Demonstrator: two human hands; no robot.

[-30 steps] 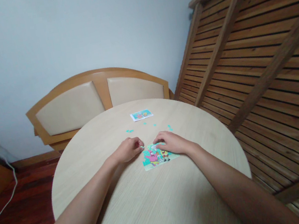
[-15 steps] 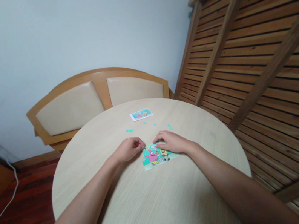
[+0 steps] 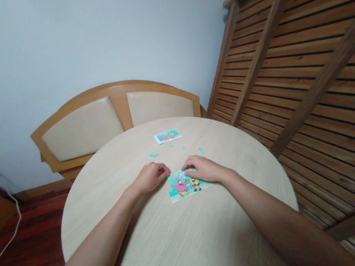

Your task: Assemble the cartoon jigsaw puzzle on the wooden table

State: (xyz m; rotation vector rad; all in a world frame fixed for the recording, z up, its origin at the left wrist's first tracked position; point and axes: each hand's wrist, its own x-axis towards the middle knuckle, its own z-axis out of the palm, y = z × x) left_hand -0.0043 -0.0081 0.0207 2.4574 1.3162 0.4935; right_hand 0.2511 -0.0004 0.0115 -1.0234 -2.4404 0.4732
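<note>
A mostly joined jigsaw puzzle [image 3: 182, 189] lies flat on the round table, showing a pink starfish and a yellow square cartoon figure on teal. At its upper left corner my left hand [image 3: 152, 175] has thumb and forefinger pinched together. Whatever is between those fingertips is too small to make out. My right hand [image 3: 204, 168] rests over the puzzle's upper right part, fingers bent loosely and lying on it, covering some of the picture. Loose teal puzzle pieces lie beyond the hands: some at the left [image 3: 154, 155], others at the right [image 3: 201, 150].
A picture card [image 3: 167, 136] with a similar scene lies toward the far side of the pale table [image 3: 155, 245]. Behind the table stands a padded wooden headboard [image 3: 83, 128] against the wall. A slatted wooden frame [image 3: 304, 57] leans at the right.
My left hand has drawn very slightly left from the puzzle's upper left corner, still pinched. My right hand and the puzzle stay where they were.
</note>
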